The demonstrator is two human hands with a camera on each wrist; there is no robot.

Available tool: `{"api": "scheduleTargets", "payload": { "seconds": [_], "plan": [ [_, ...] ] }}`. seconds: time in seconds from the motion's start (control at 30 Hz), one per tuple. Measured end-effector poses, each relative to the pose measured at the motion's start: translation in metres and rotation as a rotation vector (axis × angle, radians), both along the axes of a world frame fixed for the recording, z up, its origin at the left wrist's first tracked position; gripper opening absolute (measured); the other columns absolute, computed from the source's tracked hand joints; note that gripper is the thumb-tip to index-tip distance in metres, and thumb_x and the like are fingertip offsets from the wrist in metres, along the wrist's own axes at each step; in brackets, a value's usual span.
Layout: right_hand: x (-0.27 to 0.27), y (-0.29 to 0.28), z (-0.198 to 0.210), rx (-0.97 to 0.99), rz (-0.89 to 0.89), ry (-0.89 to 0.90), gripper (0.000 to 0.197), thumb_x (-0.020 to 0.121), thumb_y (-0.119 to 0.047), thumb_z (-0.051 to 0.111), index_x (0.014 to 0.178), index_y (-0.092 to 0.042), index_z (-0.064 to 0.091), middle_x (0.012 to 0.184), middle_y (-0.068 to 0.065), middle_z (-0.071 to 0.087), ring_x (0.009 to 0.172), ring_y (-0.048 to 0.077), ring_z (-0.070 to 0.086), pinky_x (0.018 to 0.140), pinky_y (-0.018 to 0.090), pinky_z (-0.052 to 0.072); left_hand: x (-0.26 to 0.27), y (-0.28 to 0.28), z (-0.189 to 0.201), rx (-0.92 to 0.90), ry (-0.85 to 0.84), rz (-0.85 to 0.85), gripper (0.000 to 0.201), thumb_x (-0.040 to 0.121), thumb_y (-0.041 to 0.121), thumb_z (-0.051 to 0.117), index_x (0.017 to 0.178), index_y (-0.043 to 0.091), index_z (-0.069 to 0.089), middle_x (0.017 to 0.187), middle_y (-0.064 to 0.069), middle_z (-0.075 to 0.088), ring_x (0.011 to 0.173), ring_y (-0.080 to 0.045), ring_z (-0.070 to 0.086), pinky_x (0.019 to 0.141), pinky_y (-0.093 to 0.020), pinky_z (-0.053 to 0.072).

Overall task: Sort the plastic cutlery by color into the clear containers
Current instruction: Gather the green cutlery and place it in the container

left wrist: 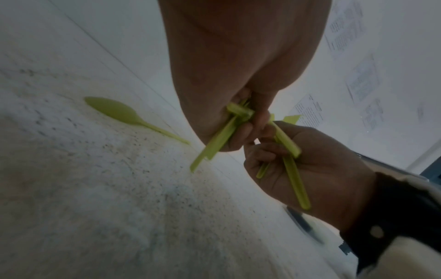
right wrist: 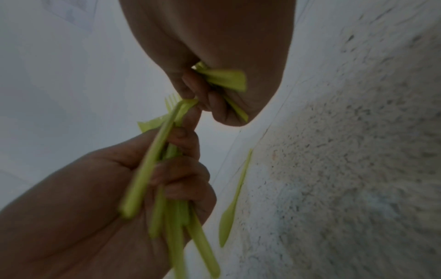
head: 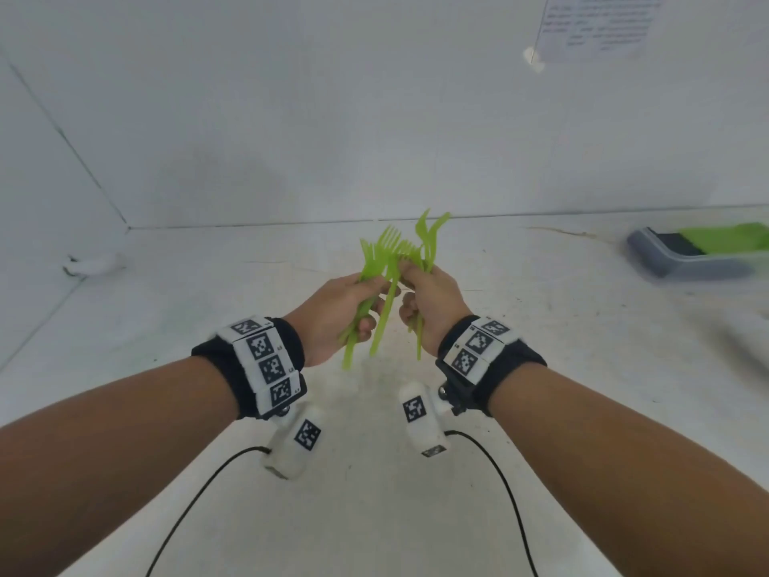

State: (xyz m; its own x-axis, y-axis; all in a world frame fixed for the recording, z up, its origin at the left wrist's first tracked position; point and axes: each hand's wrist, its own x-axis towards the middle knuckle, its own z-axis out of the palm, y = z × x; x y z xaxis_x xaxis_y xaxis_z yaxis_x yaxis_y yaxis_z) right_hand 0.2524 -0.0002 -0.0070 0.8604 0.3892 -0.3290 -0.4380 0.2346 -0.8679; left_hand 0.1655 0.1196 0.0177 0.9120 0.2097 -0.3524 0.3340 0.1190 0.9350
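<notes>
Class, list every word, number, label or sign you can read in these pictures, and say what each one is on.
No text can be read.
Paper sheet on the wall: printed lines, too blurred to read.
More wall sheets: too blurred to read.
Wristbands: black-and-white square code patterns, plus tiny marks too small to read.

Open tabletop [head: 541, 368]; container [head: 690, 260] far right.

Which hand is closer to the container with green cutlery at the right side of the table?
Right. The right hand is nearer to the container, though clearly apart from it. The left hand is further away, on the other side of the right hand.
</notes>
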Motion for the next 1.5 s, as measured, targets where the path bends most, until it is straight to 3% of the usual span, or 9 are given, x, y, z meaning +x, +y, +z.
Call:
{"api": "scheduleTargets", "payload": {
  "seconds": [0.43, 0.63, 0.77, 0.87, 0.9, 0.93, 0.97, 1.33, 1.5],
  "plan": [
    [0.008, 0.002, 0.009, 0.093, 0.151, 0.036, 0.012, 0.105, -0.02, 0.055, 0.099, -0.012, 0.061, 0.076, -0.001, 0.065, 0.047, 0.008, 0.04, 0.044, 0.021, 0.033, -0.001, -0.001, 0.003, 0.168, 0.034, 0.024, 0.024, 0.108, 0.031, 0.049, 0.112, 0.014, 0.066, 0.065, 0.004, 0.042, 0.053, -0.011, 0.03, 0.051, -0.025, 0.024],
    [0.022, 0.007, 0.002, 0.064, -0.025, 0.042, 0.008, 0.104, -0.018, 0.054, 0.099, -0.016, 0.06, 0.086, 0.001, 0.061, 0.041, 0.006, 0.036, 0.041, 0.021, 0.035, -0.012, 0.013, 0.007, 0.291, 0.048, 0.04, 0.028, 0.106, 0.039, 0.052, 0.121, 0.022, 0.068, 0.094, 0.0, 0.058, 0.078, -0.016, 0.056, 0.076, -0.031, 0.054],
    [0.027, 0.009, 0.0, -0.007, -0.038, 0.046, 0.014, 0.105, -0.022, 0.054, 0.105, -0.015, 0.067, 0.088, 0.001, 0.064, 0.04, 0.006, 0.034, 0.041, 0.021, 0.034, -0.016, 0.032, 0.006, 0.372, 0.055, 0.185, 0.03, 0.106, 0.038, 0.047, 0.116, 0.012, 0.06, 0.078, 0.002, 0.036, 0.058, -0.013, 0.033, 0.055, -0.027, 0.03],
    [0.009, 0.021, 0.005, -0.009, 0.099, 0.014, 0.019, 0.106, -0.023, 0.054, 0.112, -0.013, 0.069, 0.087, 0.0, 0.06, 0.045, 0.007, 0.032, 0.042, 0.021, 0.033, -0.014, 0.035, 0.009, 0.318, 0.092, 0.176, 0.052, 0.103, 0.048, 0.039, 0.137, 0.01, 0.051, 0.099, 0.012, 0.028, 0.074, -0.021, 0.051, 0.074, -0.033, 0.042],
    [0.003, 0.026, 0.006, 0.019, 0.116, 0.028, 0.019, 0.106, -0.023, 0.054, 0.113, -0.012, 0.068, 0.085, 0.0, 0.06, 0.045, 0.007, 0.032, 0.042, 0.021, 0.032, -0.012, 0.037, 0.008, 0.31, 0.091, 0.183, 0.058, 0.103, 0.046, 0.038, 0.141, 0.005, 0.048, 0.136, 0.002, 0.023, 0.083, -0.023, 0.055, 0.084, -0.036, 0.044],
    [-0.002, 0.031, 0.007, 0.055, 0.123, 0.053, 0.019, 0.106, -0.022, 0.054, 0.114, -0.011, 0.067, 0.082, 0.0, 0.059, 0.044, 0.007, 0.032, 0.042, 0.021, 0.031, -0.01, 0.038, 0.007, 0.332, 0.076, 0.197, 0.054, 0.104, 0.042, 0.039, 0.139, 0.002, 0.05, 0.099, -0.01, 0.054, 0.083, -0.02, 0.053, 0.083, -0.035, 0.042],
    [-0.007, 0.036, 0.009, 0.089, 0.124, 0.077, 0.018, 0.106, -0.021, 0.054, 0.114, -0.011, 0.066, 0.08, -0.001, 0.058, 0.044, 0.007, 0.032, 0.043, 0.021, 0.031, -0.009, 0.039, 0.006, 0.369, 0.049, 0.219, 0.045, 0.104, 0.035, 0.04, 0.132, 0.004, 0.057, 0.095, 0.007, 0.04, 0.079, -0.016, 0.048, 0.077, -0.032, 0.04],
    [-0.026, 0.064, 0.007, -0.02, 0.072, -0.092, 0.015, 0.104, -0.022, 0.056, 0.099, -0.013, 0.068, 0.083, 0.005, 0.062, 0.054, 0.014, 0.055, 0.053, 0.029, 0.047, -0.018, 0.036, -0.003, 0.288, -0.162, 0.132, 0.027, 0.106, 0.018, 0.049, 0.105, 0.007, 0.074, 0.097, -0.025, 0.069, 0.083, -0.024, 0.064, 0.084, -0.043, 0.056],
    [-0.031, 0.069, 0.008, 0.012, 0.175, -0.05, 0.02, 0.103, -0.03, 0.06, 0.109, -0.014, 0.07, 0.095, 0.007, 0.068, 0.082, 0.025, 0.066, 0.076, 0.041, 0.055, -0.028, 0.042, 0.004, 0.117, -0.211, 0.063, 0.026, 0.107, 0.016, 0.05, 0.12, 0.008, 0.072, 0.105, -0.01, 0.075, 0.093, -0.018, 0.072, 0.08, -0.022, 0.056]
  ]
}}
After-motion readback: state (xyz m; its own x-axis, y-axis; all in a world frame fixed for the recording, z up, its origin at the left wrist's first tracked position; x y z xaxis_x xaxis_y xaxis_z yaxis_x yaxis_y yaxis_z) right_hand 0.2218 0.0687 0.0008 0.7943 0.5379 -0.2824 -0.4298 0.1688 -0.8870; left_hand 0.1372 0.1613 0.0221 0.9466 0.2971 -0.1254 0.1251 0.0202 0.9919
